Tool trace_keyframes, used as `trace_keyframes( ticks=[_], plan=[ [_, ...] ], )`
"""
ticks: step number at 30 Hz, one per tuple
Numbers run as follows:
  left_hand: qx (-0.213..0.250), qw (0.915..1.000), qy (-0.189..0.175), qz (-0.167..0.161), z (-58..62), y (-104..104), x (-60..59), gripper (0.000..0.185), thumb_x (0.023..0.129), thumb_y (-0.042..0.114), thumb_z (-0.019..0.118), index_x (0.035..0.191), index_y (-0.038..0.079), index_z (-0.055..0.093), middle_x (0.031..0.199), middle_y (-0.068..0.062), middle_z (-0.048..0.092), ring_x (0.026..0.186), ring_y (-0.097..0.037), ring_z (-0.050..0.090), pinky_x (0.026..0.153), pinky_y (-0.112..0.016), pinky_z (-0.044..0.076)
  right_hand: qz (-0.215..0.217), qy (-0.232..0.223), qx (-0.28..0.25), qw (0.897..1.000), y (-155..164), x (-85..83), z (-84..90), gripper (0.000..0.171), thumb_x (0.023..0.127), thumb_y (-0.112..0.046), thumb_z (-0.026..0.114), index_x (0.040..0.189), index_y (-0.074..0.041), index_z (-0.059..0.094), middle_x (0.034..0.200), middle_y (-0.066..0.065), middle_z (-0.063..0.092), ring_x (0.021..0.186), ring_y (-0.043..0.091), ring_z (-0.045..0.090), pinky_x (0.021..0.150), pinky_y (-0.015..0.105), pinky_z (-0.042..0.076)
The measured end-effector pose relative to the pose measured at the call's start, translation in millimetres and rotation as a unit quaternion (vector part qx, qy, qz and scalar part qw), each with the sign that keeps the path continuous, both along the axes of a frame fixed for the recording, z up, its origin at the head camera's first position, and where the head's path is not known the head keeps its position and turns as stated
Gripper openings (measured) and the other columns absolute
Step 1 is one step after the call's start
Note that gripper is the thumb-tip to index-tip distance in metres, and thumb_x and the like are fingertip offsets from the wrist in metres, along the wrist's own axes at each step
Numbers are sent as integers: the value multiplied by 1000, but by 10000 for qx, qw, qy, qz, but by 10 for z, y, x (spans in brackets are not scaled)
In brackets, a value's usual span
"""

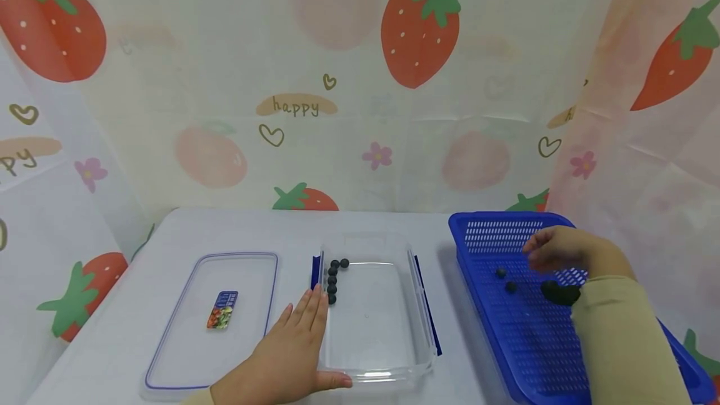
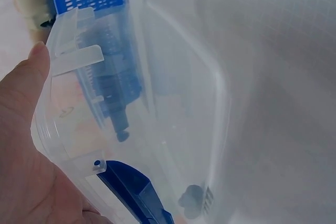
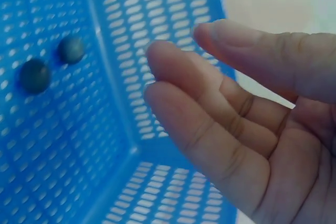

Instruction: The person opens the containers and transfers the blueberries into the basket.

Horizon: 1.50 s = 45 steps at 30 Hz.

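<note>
Over the left side of a clear plastic container (image 1: 368, 324), my left hand (image 1: 295, 345) lies with straight fingers, its thumb along the front rim. In the left wrist view the thumb (image 2: 39, 64) is at the container's wall, near a blue side latch (image 2: 131, 190). Several dark blueberries (image 1: 332, 280) line the container's left inside edge. My right hand (image 1: 562, 250) hovers over a blue perforated basket (image 1: 495, 336), fingers loosely bent. The right wrist view shows nothing between its fingers (image 3: 210, 140). Two blueberries (image 3: 35, 76) lie on the basket floor beyond the fingertips.
A clear lid with a blue seal (image 1: 185, 355) and a printed label (image 1: 222, 310) lies left of the container. In the basket, a dark green item (image 1: 559, 292) is partly hidden by my right sleeve. A strawberry-print curtain (image 1: 360, 67) stands behind the white table.
</note>
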<state>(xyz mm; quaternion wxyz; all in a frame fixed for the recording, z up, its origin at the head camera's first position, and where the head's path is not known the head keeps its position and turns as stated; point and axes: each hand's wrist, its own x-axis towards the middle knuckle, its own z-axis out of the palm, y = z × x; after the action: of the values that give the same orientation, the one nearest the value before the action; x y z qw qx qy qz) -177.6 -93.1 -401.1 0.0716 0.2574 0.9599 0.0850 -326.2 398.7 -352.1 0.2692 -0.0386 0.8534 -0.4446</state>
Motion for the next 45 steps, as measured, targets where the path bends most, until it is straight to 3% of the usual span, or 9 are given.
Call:
trace_keyframes(
  ticks=[14, 20, 25, 31, 36, 45],
  plan=[
    [10, 10000, 56, -17, -32, -5, -4, 120, 67, 85, 34, 144, -5, 12, 150, -22, 6, 138, -35, 7, 105, -55, 21, 435, 759, -608, 9943, -647, -139, 339, 29, 91, -3, 53, 112, 15, 46, 93, 7, 61, 90, 20, 62, 81, 34, 51],
    [4, 10000, 39, 5, -49, -4, -13, 120, 67, 85, 36, 144, -4, 11, 150, -22, 5, 138, -35, 7, 105, -55, 20, 448, 1061, -667, 9911, -992, -214, 369, 36, 91, -8, 55, 116, 16, 46, 103, 21, 60, 94, 25, 62, 82, 36, 51],
    [-25, 10000, 1, 21, -52, -4, -21, 121, 66, 86, 34, 144, -4, 11, 151, -21, 4, 138, -34, 6, 105, -55, 19, 409, 1260, -536, 9897, -1277, -291, 349, 31, 90, -12, 58, 114, 8, 52, 109, 24, 58, 99, 31, 60, 85, 41, 49],
    [6, 10000, 31, -12, -30, -7, -10, 122, 66, 86, 32, 144, -4, 11, 150, -22, 5, 138, -35, 7, 105, -55, 20, 610, 1310, -605, 9877, -1643, -333, 352, 25, 89, -12, 60, 109, 2, 57, 100, 15, 63, 92, 24, 63, 84, 41, 49],
    [13, 10000, 44, -31, -24, -8, -8, 122, 66, 87, 31, 144, -5, 11, 150, -22, 5, 138, -34, 7, 105, -55, 21, 950, 1240, -712, 9851, -1929, -342, 345, 24, 88, -13, 61, 109, 1, 58, 103, 21, 61, 91, 23, 64, 84, 39, 50],
    [-68, 10000, 38, -2, -22, -7, -14, 122, 65, 87, 30, 144, -3, 12, 151, -20, 6, 138, -33, 7, 105, -55, 21, 1253, 898, -942, 9835, -2464, -365, 214, 20, 86, -7, 62, 105, 1, 60, 99, 20, 61, 90, 27, 64, 79, 36, 52]
  ],
)
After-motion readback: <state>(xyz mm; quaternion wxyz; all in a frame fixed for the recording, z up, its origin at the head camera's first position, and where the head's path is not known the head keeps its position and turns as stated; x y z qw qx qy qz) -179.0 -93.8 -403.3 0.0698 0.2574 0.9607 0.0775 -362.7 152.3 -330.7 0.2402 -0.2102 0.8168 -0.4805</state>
